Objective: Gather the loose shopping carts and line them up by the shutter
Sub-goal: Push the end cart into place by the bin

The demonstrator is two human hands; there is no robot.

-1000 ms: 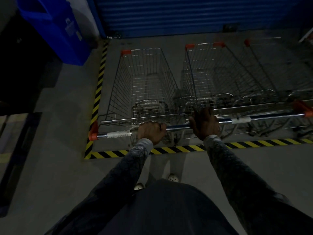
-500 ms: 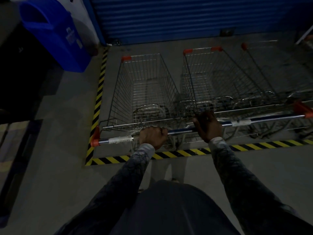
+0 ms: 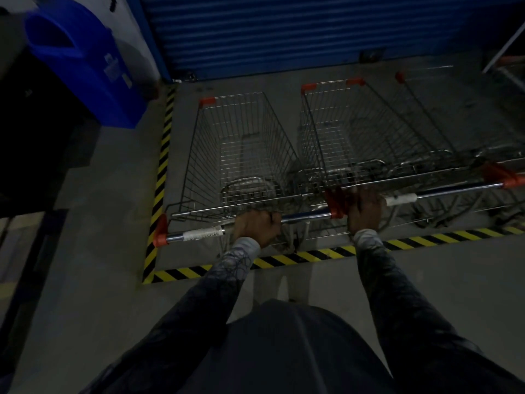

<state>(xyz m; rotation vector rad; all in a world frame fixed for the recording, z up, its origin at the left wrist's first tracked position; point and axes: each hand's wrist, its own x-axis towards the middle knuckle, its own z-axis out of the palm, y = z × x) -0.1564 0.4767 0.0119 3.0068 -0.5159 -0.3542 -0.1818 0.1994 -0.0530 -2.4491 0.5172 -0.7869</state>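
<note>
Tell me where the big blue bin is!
In the head view the big blue bin stands at the upper left, just left of the blue shutter, across the striped floor tape from the leftmost cart.

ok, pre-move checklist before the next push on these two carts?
1. Left hand grips left handle: ok.
2. Right hand curled over right handle: ok.
3. Floor bare between left cart, right cart and shutter: ok.
4. Blue bin outside hazard tape, apart from left cart: ok.
5. Wheels inside tape: cannot tell, hidden.
6. Handles level with each other: cannot tell.
</note>
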